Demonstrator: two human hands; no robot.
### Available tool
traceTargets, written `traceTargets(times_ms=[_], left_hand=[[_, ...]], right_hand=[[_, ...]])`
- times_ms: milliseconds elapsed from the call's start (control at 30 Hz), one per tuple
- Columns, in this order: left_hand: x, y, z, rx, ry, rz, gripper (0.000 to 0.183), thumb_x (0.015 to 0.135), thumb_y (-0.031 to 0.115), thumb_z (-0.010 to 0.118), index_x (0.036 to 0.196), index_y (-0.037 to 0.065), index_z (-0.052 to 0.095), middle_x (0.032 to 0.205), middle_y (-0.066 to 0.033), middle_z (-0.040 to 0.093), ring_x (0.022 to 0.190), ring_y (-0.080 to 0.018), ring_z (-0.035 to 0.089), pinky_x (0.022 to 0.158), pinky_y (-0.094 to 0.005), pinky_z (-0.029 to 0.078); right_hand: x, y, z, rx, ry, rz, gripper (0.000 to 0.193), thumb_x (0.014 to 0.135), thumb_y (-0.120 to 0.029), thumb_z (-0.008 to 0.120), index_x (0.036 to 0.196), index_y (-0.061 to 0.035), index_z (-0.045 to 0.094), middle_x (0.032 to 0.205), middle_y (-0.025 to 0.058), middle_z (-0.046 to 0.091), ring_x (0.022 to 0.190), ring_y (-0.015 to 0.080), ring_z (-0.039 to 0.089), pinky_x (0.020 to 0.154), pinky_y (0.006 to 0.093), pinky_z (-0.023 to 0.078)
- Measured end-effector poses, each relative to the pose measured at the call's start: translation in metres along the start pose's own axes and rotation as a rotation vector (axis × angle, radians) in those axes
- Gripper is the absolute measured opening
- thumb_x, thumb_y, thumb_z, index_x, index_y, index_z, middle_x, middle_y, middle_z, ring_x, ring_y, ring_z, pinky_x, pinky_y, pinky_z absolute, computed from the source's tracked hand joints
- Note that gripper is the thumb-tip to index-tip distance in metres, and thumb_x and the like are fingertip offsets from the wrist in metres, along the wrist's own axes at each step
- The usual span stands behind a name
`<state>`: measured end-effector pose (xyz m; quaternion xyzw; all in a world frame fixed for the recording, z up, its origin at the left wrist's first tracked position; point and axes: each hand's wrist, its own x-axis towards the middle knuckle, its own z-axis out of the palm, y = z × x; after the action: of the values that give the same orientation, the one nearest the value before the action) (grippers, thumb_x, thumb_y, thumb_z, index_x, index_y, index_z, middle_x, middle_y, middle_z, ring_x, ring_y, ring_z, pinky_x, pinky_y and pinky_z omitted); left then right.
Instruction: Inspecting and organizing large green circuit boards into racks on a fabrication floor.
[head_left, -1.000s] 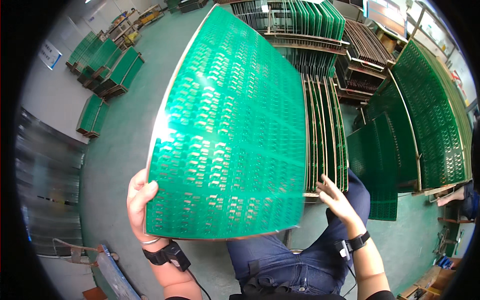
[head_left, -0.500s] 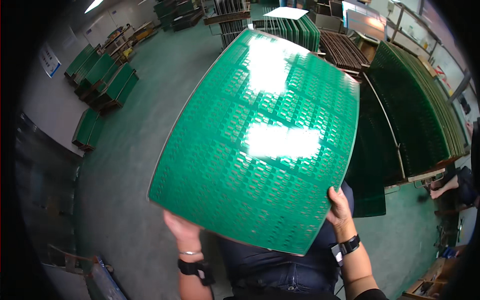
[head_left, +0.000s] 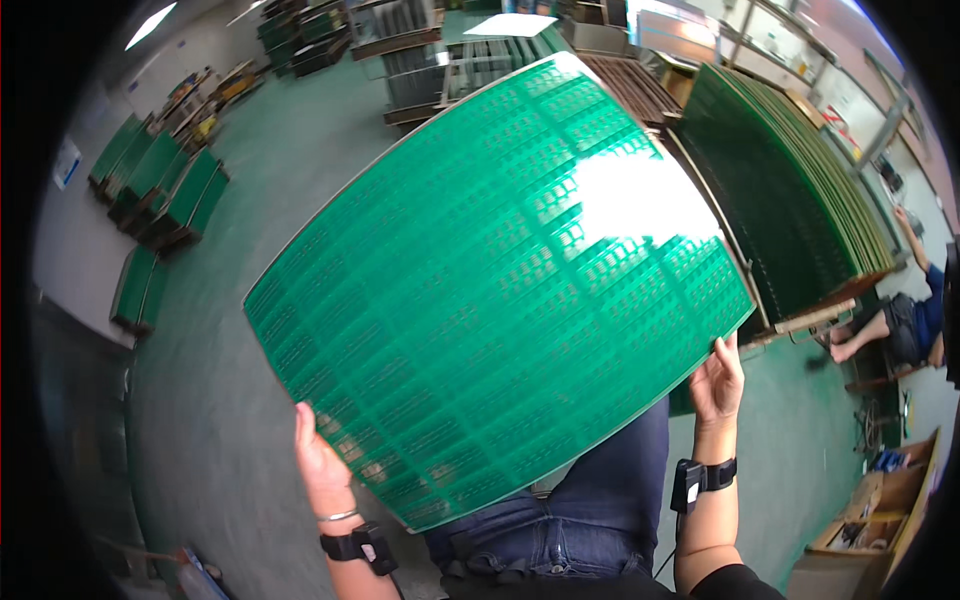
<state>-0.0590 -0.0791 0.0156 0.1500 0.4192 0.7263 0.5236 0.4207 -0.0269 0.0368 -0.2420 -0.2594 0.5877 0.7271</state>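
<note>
A large green circuit board panel [head_left: 440, 260], patterned with rows of small pads and slots, is held up in front of me, tilted. Ceiling light glares white on its upper right part. My left hand [head_left: 322, 468] grips the panel's lower left edge, thumb on the front face and fingers hidden behind. At the lower right edge, my right hand [head_left: 718, 382] is closed on the panel, with its thumb near the rim and the fingers underneath. Both wrists wear black straps with small devices.
A rack of upright green panels [head_left: 790, 190] stands close on the right. Behind are brown slatted racks [head_left: 625, 85] and a wire rack [head_left: 408, 75]. Green panels on stands [head_left: 170, 190] line the left wall. Another person [head_left: 905, 325] sits at far right, near a wooden box [head_left: 880, 510].
The panel has turned clockwise in my hands and its left corner has moved left and up. My left hand has shifted left, my right hand right and slightly up.
</note>
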Motion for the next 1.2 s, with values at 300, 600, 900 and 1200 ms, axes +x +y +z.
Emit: traceTargets(times_ms=[300, 600, 900, 1200], left_hand=[[-0.007, 0.015, -0.017, 0.106, 0.103, -0.028, 0.039, 0.093, 0.030, 0.053, 0.118, 0.000, 0.053, 0.119, -0.0077, 0.056, 0.107, -0.0174, 0.052, 0.094, -0.0324, 0.040], [-0.001, 0.018, -0.038, 0.336, 0.245, 0.102, 0.037, 0.092, 0.028, 0.055, 0.115, -0.002, 0.055, 0.118, -0.0078, 0.057, 0.104, -0.0176, 0.053, 0.092, -0.0319, 0.041], [-0.002, 0.028, -0.031, 0.298, 0.234, 0.143, 0.039, 0.094, 0.028, 0.053, 0.117, -0.002, 0.053, 0.121, -0.0083, 0.055, 0.109, -0.0168, 0.050, 0.095, -0.0307, 0.039], [0.010, 0.053, -0.027, 0.318, 0.202, 0.448, 0.041, 0.096, 0.025, 0.049, 0.128, -0.001, 0.044, 0.129, -0.0060, 0.048, 0.119, -0.0145, 0.041, 0.103, -0.0306, 0.031]], right_hand=[[-0.036, -0.014, 0.014, -0.117, 0.086, 0.066, 0.064, 0.082, -0.007, 0.064, 0.137, -0.0057, 0.032, 0.129, 0.0091, 0.049, 0.115, 0.0227, 0.050, 0.095, 0.0376, 0.042], [-0.044, -0.023, 0.018, -0.105, 0.041, 0.093, 0.070, 0.081, -0.008, 0.066, 0.140, -0.0031, 0.027, 0.136, 0.0097, 0.042, 0.122, 0.0229, 0.044, 0.101, 0.0390, 0.037], [-0.039, -0.023, -0.002, -0.095, 0.053, 0.049, 0.055, 0.083, -0.010, 0.065, 0.131, 0.0032, 0.041, 0.123, 0.0125, 0.055, 0.113, 0.0219, 0.053, 0.099, 0.0344, 0.039], [-0.003, -0.067, -0.008, -0.697, -0.112, 0.130, 0.045, 0.089, -0.022, 0.061, 0.125, 0.0015, 0.049, 0.112, 0.0098, 0.061, 0.097, 0.0135, 0.058, 0.086, 0.0274, 0.045]])
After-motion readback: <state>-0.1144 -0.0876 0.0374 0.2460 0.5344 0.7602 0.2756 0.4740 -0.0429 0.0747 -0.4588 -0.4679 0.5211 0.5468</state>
